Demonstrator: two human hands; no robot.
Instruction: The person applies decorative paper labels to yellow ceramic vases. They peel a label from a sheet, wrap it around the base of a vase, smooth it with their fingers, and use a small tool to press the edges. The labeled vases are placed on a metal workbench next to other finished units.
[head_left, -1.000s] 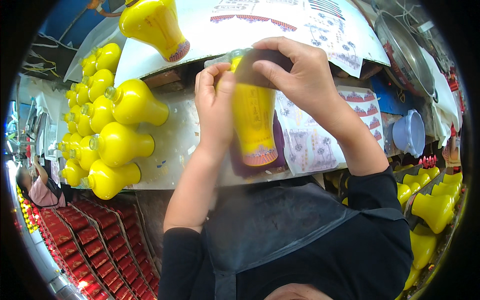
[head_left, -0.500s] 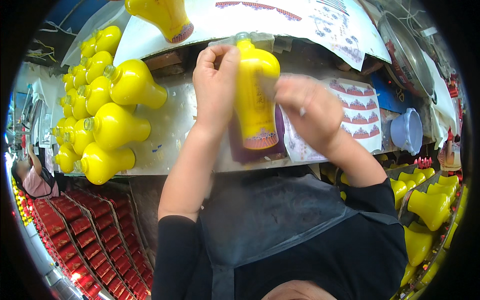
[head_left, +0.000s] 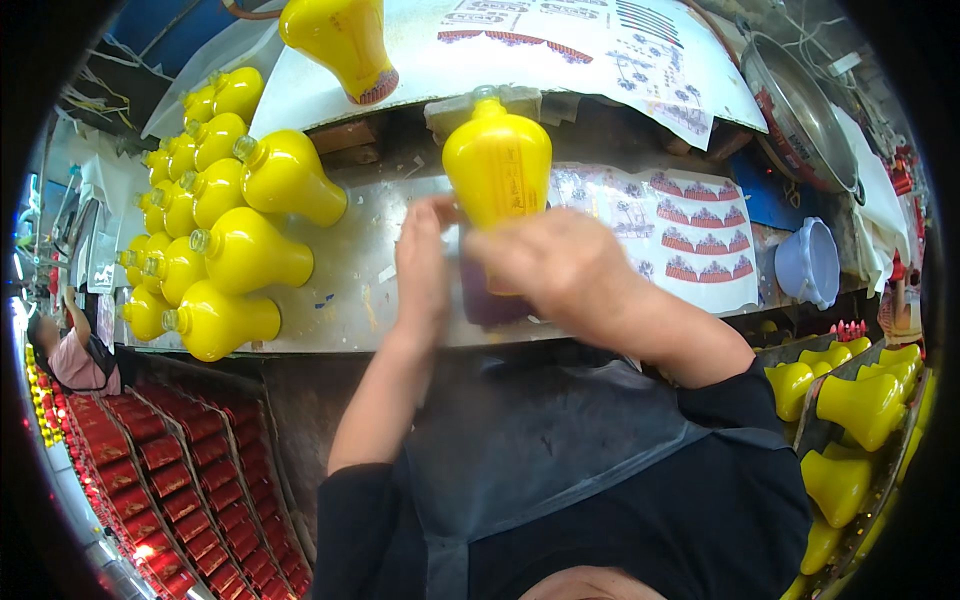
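Note:
A glossy yellow bottle (head_left: 495, 160) with a clear neck lies in front of me, its neck at a padded block and its base over a dark purple pad (head_left: 490, 308). A column of dark printed characters runs down its middle. Across the lower part passes my right hand (head_left: 550, 258), smeared by motion and hiding most of the base. My left hand (head_left: 424, 265) is upright at the bottle's left side, its fingers bent near the top and blurred; whether it touches the bottle I cannot tell. Right of the bottle lies a white sheet of red-and-blue border decals (head_left: 703, 228).
Several plain yellow bottles (head_left: 258, 250) lie grouped at the left. One yellow bottle with a decorated base (head_left: 340, 45) is on the raised white board (head_left: 420, 75). A lavender basin (head_left: 808, 262) and large metal pan (head_left: 800, 110) stand right; racks of yellow bottles (head_left: 860, 410) are below.
My left hand has come down from the bottle's upper side to its lower left. My right hand has swept left and down across the bottle's lower part. The view has shifted slightly.

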